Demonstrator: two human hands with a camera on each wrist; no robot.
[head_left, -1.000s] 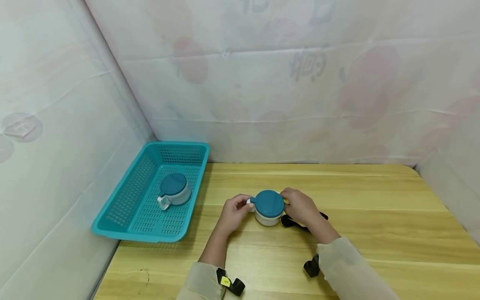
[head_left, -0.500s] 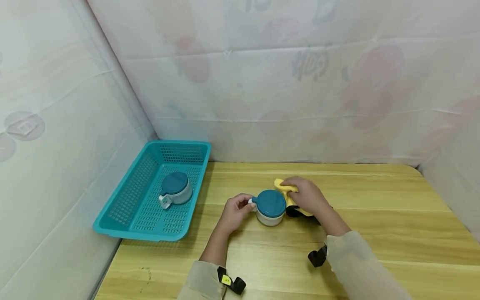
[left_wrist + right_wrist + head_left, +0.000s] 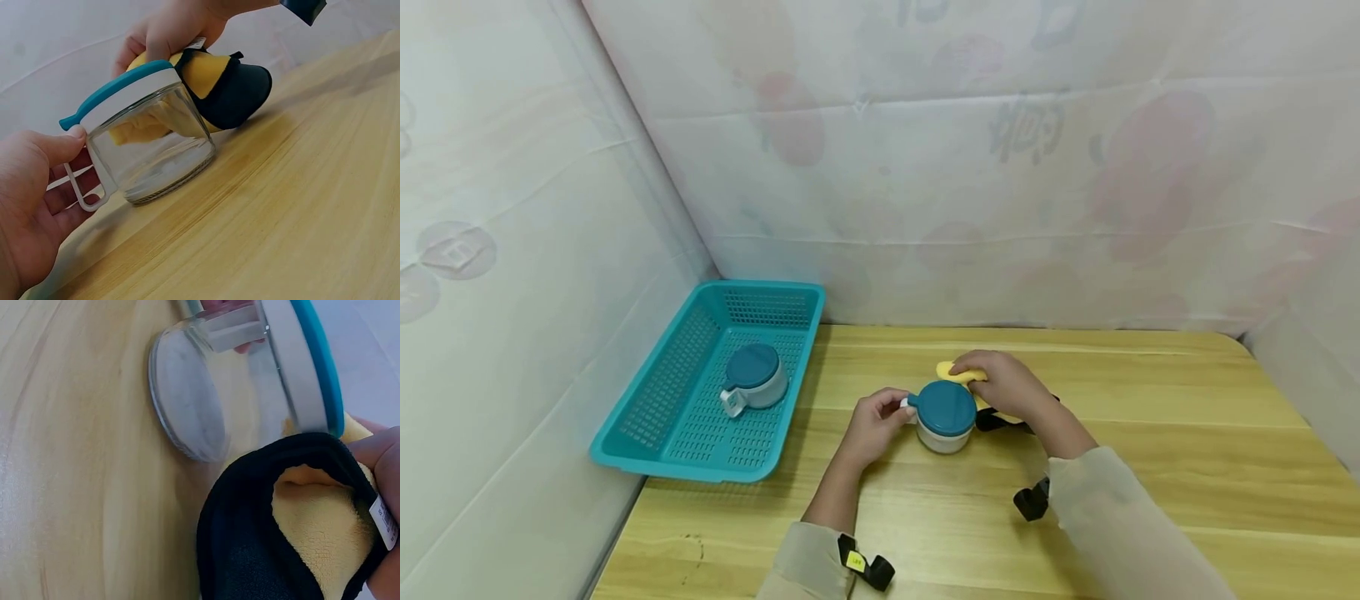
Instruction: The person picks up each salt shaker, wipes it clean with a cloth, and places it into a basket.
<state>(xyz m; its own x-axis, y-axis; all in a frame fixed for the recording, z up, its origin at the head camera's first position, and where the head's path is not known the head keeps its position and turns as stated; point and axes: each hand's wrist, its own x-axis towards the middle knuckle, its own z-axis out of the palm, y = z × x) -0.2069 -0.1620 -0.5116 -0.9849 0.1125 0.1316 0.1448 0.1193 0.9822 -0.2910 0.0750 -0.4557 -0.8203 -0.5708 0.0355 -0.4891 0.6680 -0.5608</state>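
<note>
A clear glass jar (image 3: 156, 134) with a white collar, white handle and teal lid (image 3: 947, 407) stands on the wooden table. My left hand (image 3: 872, 427) holds its handle (image 3: 94, 181), thumb against the top near the lid's tab. On the jar's other side, my right hand (image 3: 1006, 387) grips a bunched yellow cloth (image 3: 953, 372) with a dark, black-edged part (image 3: 250, 550) and a small white label (image 3: 382, 522). The cloth lies close against the jar's side and behind it; the exact contact is partly hidden.
A teal perforated basket (image 3: 681, 473) stands at the table's left, against the curtain wall. Inside it sits a similar jar with a teal lid (image 3: 752, 367), its handle toward the front left. Pale printed curtains (image 3: 880, 208) enclose the back and sides.
My right hand first shifted right and back, bringing more yellow cloth into sight, then moved slightly left along the jar's far side. My left hand keeps hold of the handle.
</note>
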